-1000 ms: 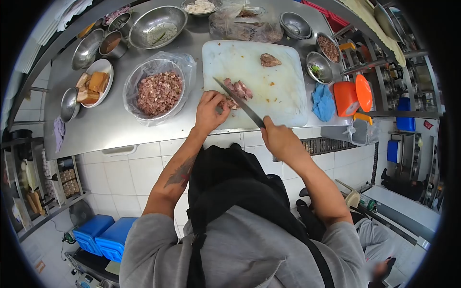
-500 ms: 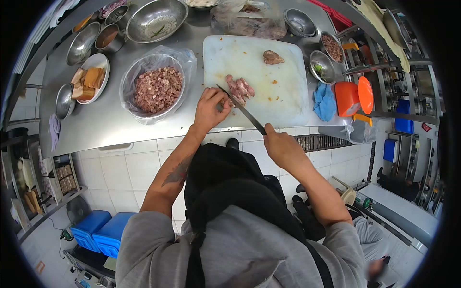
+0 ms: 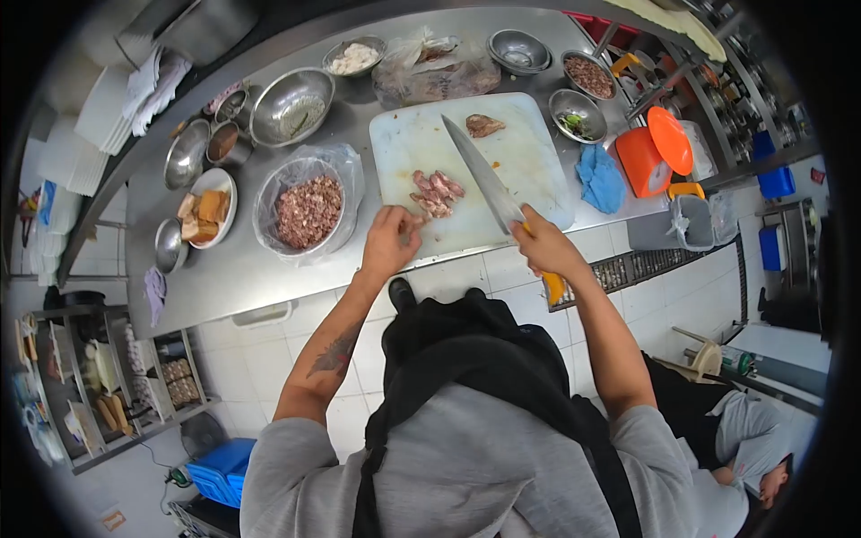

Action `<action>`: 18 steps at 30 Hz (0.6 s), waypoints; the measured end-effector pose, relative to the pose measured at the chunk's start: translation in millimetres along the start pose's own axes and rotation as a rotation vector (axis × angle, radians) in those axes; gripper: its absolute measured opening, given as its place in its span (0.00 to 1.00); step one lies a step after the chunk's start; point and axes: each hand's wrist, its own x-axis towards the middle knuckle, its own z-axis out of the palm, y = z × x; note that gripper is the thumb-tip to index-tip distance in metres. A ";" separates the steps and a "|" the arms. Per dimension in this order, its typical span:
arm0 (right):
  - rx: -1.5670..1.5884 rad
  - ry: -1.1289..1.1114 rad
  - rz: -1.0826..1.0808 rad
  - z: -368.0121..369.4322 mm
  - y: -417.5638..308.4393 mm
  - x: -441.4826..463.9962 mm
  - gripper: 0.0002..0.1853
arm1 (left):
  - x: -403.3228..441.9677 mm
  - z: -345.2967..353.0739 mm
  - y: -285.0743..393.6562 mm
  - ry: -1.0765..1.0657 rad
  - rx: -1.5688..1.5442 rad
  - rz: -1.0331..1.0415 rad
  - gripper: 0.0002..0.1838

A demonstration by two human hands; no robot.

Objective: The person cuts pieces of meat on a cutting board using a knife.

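My right hand grips a large kitchen knife by its yellow handle. The blade angles over the middle of the white cutting board, its broad side showing. Sliced pieces of meat lie on the board, left of the knife. Close to them, at the board's near left corner, my left hand has its fingers bent and fingertips drawn together; whatever is between them is too small to make out. A brownish lump of meat rests near the board's far edge.
Left of the board stands a plastic-lined bowl of chopped meat. Beyond are a plate with browned blocks and several metal bowls. A blue cloth and an orange scale sit at right. Another person is behind me, lower right.
My right hand has drawn the knife away from the sliced meat to the right, turning the blade's side upward. The left hand has come slightly off the pieces. The view has shifted.
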 end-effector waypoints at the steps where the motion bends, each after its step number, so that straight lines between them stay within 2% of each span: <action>1: 0.014 -0.007 0.030 -5.7 9.6 -5.3 0.22 | 19.2 -6.4 2.3 0.076 0.002 -0.051 0.14; 2: 0.041 0.010 0.025 -9.0 17.6 -8.1 0.22 | 40.1 -11.1 5.1 0.146 0.001 -0.101 0.13; 4: -0.003 -0.040 0.073 -9.2 30.5 -16.4 0.19 | 96.0 -6.7 9.1 0.231 0.064 0.000 0.11; 7: -0.044 -0.033 0.067 -7.5 40.5 -22.9 0.17 | 156.2 19.7 2.0 0.159 0.035 0.013 0.12; 9: -0.059 -0.019 0.060 -9.2 43.7 -30.5 0.17 | 176.1 26.7 5.4 0.018 0.126 0.153 0.13; 10: -0.096 0.010 0.048 -10.6 43.6 -39.4 0.17 | 176.7 20.8 16.5 0.006 0.136 0.168 0.13; 12: -0.103 0.045 0.046 -10.4 49.2 -54.4 0.18 | 154.7 6.1 32.3 -0.248 0.282 0.216 0.16; 14: -0.122 0.014 0.069 -8.9 57.6 -65.3 0.19 | 116.9 -5.1 35.0 -0.417 0.212 0.205 0.17; 15: -0.109 0.015 0.071 -5.9 58.7 -68.2 0.19 | 99.1 -9.8 32.6 -0.429 0.217 0.208 0.17; 17: -0.170 0.019 0.033 -2.8 57.6 -68.7 0.20 | 70.7 -16.0 22.2 -0.350 0.301 0.359 0.21; 18: -0.170 0.013 0.031 3.0 59.6 -63.7 0.20 | 60.8 -19.6 17.1 -0.349 0.303 0.353 0.21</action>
